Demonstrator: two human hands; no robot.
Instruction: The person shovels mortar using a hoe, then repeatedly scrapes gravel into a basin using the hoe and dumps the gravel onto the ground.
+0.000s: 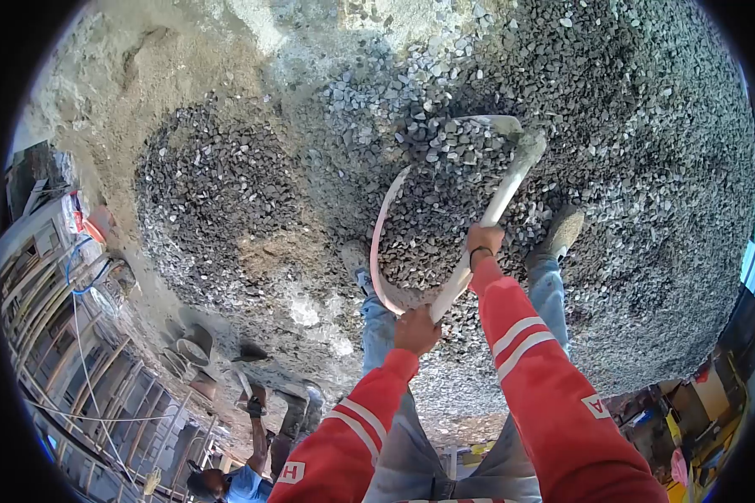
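A hoe with a pale wooden handle [507, 186] slants between my legs, its head [528, 144] and flat blade [493, 122] against dark gravel. My left hand [417, 330] is closed around the near end of the handle. Higher up the handle, my right hand [485, 240], with a dark band at the wrist, is wrapped round it. A round pan lies beneath, its pinkish rim [379, 243] curving on the left; gravel [440, 218] covers much of its inside. Whether my left hand also touches the rim, I cannot tell.
My boots [564, 230] stand on gravel either side of the pan. A big gravel heap [646, 193] rises on the right; a smaller pile [214, 180] lies left. At lower left, a co-worker in blue [247, 486] holds a tool near several buckets [195, 348].
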